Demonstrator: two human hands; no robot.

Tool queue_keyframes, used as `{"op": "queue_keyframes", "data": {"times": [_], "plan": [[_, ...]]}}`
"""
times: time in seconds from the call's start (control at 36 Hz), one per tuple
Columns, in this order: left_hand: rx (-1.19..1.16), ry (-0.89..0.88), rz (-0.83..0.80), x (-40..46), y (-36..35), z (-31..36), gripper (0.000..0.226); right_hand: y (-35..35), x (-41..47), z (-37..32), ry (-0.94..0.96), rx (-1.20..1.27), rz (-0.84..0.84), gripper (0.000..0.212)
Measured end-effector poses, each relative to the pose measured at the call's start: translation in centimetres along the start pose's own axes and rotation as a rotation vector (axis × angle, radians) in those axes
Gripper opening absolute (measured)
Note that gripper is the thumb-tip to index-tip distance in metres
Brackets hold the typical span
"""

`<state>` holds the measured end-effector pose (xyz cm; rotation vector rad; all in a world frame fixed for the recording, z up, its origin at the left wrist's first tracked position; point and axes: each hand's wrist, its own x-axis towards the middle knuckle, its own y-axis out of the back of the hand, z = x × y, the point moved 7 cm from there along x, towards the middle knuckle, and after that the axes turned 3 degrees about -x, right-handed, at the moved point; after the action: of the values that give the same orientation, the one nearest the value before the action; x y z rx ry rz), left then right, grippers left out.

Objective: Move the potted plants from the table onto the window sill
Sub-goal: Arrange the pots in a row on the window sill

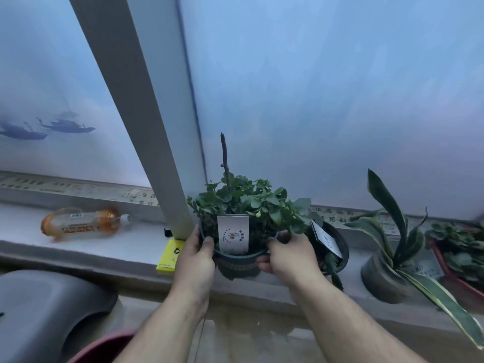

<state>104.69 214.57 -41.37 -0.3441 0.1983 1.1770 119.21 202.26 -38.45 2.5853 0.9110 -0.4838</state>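
A leafy green plant in a dark round pot [239,264] with a white tag sits at the front of the window sill [125,247], beside the grey window post. My left hand [195,260] grips the pot's left rim, thumb over the edge. My right hand [286,256] grips its right rim and side. Whether the pot's base rests fully on the sill is hidden. Just right of it stands a second dark pot [332,247] with a white tag. Further right are a grey pot with long striped leaves [385,273] and a red tray of succulents [461,255].
An orange drink bottle [81,224] lies on the sill at the left. A yellow card [169,255] lies at the foot of the window post [146,121]. A dark grey chair back [44,310] and a red rim [104,347] are at the lower left.
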Motion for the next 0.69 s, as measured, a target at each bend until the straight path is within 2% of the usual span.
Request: {"op": "queue_keyframes", "data": {"times": [0.08,0.19,0.25,0.31,0.36,0.42,0.47,0.58,0.69], "plan": [[0.005,0.000,0.024,-0.1,-0.1,0.0,0.041,0.1,-0.1,0.0,-0.025,0.025,0.004,0.006],[0.030,0.016,0.066,-0.7,0.0,0.7,0.038,0.3,-0.5,-0.1,-0.019,0.033,-0.041,0.005],[0.042,0.001,0.136,-1.2,0.4,1.4,0.042,0.9,-0.8,-0.1,-0.022,0.031,-0.050,0.006],[0.080,-0.074,0.222,-2.3,1.2,2.9,0.044,1.8,-1.0,-0.3,-0.012,-0.011,-0.049,0.019],[0.165,-0.221,0.266,-4.4,1.4,5.1,0.034,2.8,-1.5,-0.6,0.016,-0.069,-0.050,0.029],[0.200,-0.333,0.228,-6.8,0.4,6.5,0.024,4.3,-2.2,-1.0,0.045,-0.099,-0.037,0.028],[0.202,-0.357,0.132,-8.7,-1.5,6.4,0.023,6.5,-2.9,-1.6,0.089,-0.126,0.009,0.018],[0.287,-0.174,-0.077,-9.8,-5.8,3.2,0.017,11.9,-3.5,-2.3,0.191,-0.222,0.235,0.004],[0.315,0.045,-0.149,-9.3,-8.8,-0.3,0.014,15.5,-2.6,0.4,0.170,-0.276,0.385,0.003]]}}
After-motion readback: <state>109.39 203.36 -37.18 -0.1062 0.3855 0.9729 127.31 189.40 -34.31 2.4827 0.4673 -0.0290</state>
